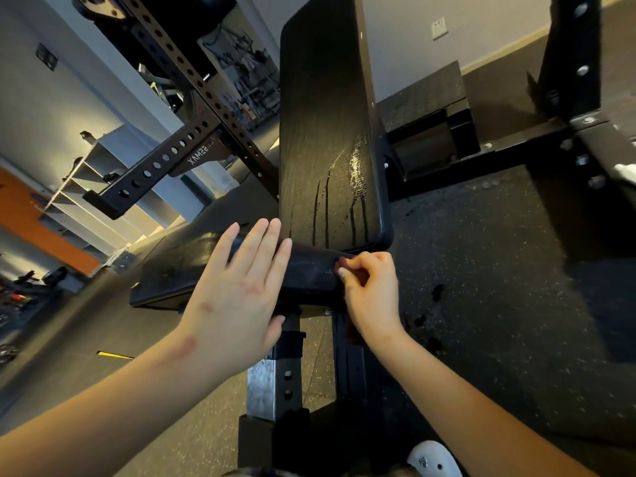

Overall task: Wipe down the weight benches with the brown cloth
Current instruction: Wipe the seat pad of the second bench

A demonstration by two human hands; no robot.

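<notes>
The black weight bench has a raised back pad (327,125), wet with streaks running down its lower end, and a seat pad (172,270) extending left. A dark cloth (309,270) lies over the seat pad's near end, just below the back pad; its colour is hard to tell in this light. My left hand (241,287) lies flat on the cloth's left part with the fingers straight. My right hand (370,290) has curled fingers that pinch the cloth's right edge at the pad's corner.
A perforated black rack upright (192,80) and its spotter arm (151,170) stand left of the bench. A black step box (430,122) and rack frame (568,63) stand at the right. The bench's post (275,373) rises from speckled rubber flooring. Grey shelves (86,180) line the left wall.
</notes>
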